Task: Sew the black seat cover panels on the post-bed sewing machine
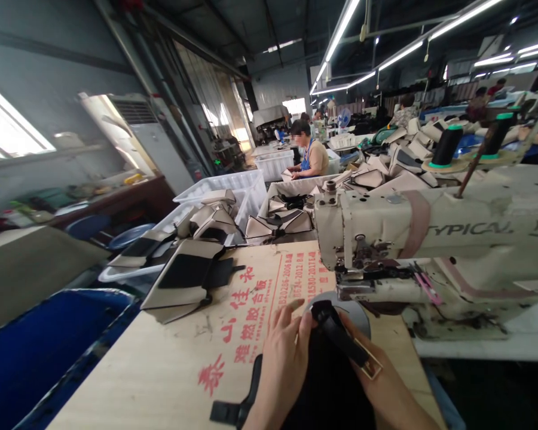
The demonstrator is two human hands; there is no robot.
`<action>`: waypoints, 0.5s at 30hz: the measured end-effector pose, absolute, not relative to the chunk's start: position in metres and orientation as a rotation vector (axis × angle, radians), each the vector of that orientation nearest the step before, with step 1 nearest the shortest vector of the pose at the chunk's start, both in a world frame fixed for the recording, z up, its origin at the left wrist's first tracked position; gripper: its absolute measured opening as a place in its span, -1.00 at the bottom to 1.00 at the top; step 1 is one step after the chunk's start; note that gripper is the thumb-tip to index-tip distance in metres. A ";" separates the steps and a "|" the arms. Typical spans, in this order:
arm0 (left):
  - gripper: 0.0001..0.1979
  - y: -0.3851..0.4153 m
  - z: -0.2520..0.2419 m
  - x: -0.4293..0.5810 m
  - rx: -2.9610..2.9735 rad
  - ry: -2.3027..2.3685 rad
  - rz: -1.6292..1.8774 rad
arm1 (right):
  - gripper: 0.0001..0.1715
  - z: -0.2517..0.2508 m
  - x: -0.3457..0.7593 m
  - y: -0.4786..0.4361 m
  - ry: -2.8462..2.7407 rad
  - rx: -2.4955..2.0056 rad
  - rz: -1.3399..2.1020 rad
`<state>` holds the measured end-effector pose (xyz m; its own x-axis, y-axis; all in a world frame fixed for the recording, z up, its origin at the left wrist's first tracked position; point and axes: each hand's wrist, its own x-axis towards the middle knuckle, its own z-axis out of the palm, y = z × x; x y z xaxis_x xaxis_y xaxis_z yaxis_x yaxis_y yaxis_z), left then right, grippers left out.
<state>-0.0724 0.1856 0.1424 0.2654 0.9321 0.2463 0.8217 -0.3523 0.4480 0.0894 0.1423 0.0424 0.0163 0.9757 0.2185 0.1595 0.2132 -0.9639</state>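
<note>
My left hand [283, 352] and my right hand [376, 376] both grip a black shoe upper piece [336, 334] with a beige edge, held just below the head of a cream sewing machine [430, 239]. The piece's tip lies near the machine's round post and needle area [354, 286]. A black strap end [233, 411] hangs to the left of my left wrist, over the cardboard-covered table [170, 370].
A stack of beige and black shoe uppers [183, 280] lies on the table's far left. White bins [233, 191] hold more uppers behind. Black thread spools [446, 146] stand on the machine. A seated person [311, 156] works farther back. A blue bin [40, 352] sits at left.
</note>
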 end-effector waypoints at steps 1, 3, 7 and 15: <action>-0.61 0.188 0.143 -0.070 2.278 1.640 0.682 | -0.42 0.042 0.090 0.139 -1.424 -1.155 0.993; -0.61 0.195 0.143 -0.065 2.214 1.656 0.637 | -0.40 0.046 0.094 0.135 -1.528 -1.133 1.059; -0.63 0.203 0.141 -0.057 2.030 1.555 0.625 | -0.42 0.057 0.104 0.137 -1.676 -1.217 1.024; -0.92 0.156 0.130 -0.060 2.536 1.375 0.385 | -0.57 0.069 0.107 0.166 -1.629 -1.320 0.784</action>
